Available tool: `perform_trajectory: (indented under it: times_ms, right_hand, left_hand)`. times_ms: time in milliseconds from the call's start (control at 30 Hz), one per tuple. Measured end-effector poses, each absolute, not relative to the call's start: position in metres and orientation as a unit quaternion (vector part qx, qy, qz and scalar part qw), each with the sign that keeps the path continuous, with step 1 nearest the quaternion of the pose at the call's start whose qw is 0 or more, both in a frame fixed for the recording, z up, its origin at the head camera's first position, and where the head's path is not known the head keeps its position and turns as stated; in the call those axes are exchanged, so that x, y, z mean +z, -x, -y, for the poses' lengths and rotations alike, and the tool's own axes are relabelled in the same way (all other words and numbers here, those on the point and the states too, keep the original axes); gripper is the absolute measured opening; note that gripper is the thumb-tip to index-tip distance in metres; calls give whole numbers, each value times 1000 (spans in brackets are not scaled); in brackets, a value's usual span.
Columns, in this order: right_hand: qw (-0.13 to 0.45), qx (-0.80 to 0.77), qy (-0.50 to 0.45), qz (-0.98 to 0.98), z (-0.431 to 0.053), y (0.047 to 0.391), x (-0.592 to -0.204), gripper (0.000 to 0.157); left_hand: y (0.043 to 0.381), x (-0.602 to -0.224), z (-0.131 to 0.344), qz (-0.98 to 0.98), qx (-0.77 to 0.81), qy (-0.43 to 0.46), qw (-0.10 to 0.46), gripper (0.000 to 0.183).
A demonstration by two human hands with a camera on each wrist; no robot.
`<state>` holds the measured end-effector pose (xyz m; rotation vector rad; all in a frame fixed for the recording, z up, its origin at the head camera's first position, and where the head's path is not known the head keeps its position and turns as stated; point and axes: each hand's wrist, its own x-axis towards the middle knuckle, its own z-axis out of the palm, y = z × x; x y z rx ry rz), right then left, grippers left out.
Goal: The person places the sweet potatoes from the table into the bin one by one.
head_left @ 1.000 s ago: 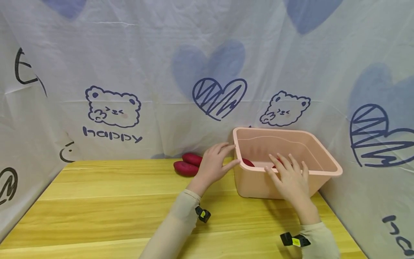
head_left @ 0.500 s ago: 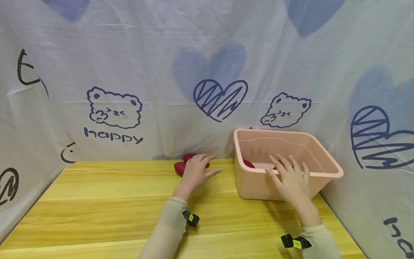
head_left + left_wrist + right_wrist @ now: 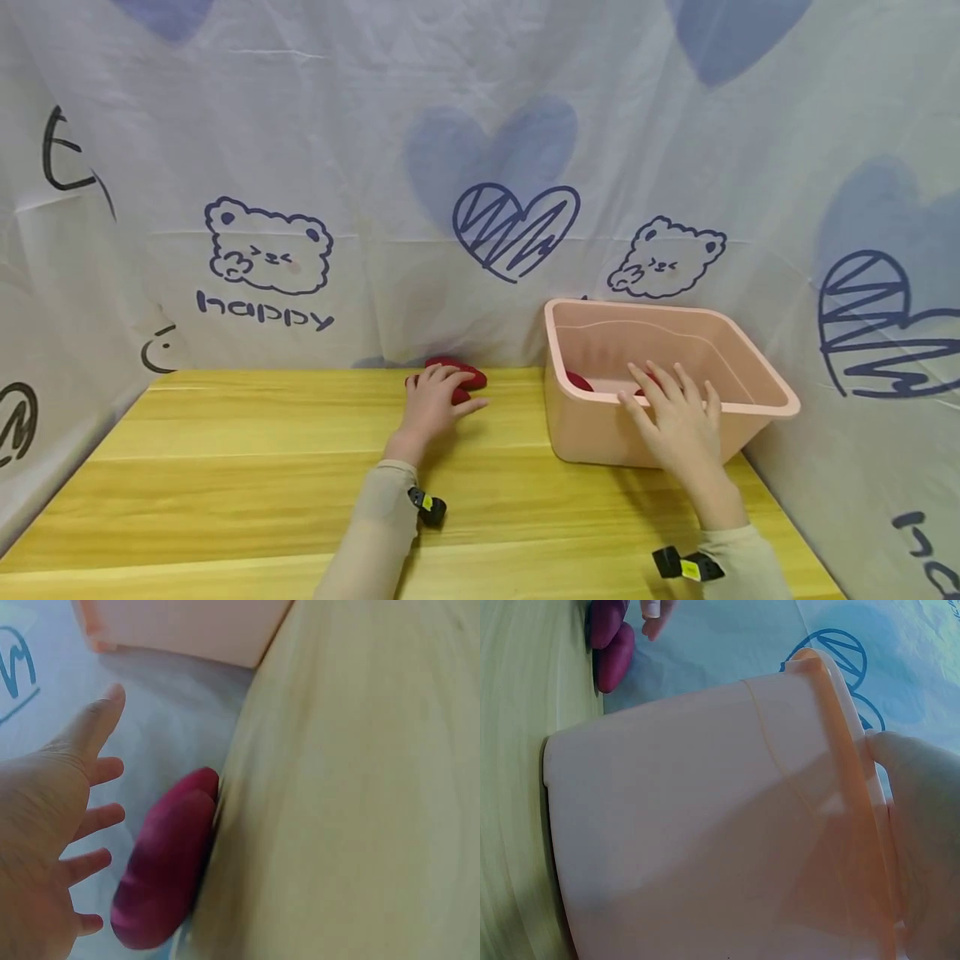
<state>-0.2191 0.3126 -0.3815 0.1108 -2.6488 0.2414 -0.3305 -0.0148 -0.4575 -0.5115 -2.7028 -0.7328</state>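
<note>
Two dark red sweet potatoes (image 3: 161, 874) lie side by side on the table's far side. My left hand (image 3: 429, 406) is above them with its fingers spread, partly covering them in the head view. In the left wrist view its fingers are straight and apart from the sweet potatoes. A pink plastic bin (image 3: 600, 433) stands to the right. My right hand (image 3: 681, 421) rests at its front rim, fingers loosely extended over the edge and the thumb near the rim. Inside the bin, parts of two red pieces show, one at the left (image 3: 579, 382) and one behind the right fingers.
The wooden table (image 3: 225, 500) runs back to a pale cloth backdrop (image 3: 375, 167) printed with hearts and bears. Cloth also hangs along both sides, with the bin close to the right one. Black wrist cameras (image 3: 427, 507) sit on both sleeves.
My left hand has moved left from the bin's left rim and come down over the sweet potatoes. My right hand and the bin have stayed in place.
</note>
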Motion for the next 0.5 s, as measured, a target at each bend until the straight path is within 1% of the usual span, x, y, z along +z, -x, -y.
perform_trajectory:
  times_ms: [133,500]
  right_hand:
    - [235,87,-38,967,-313,219,-382,59]
    - [235,89,-38,967,-312,218,-381,59]
  left_hand:
    - [332,-466,21,943,-258,169,125,57]
    - [335,-475,30,951,-243,160,102,53]
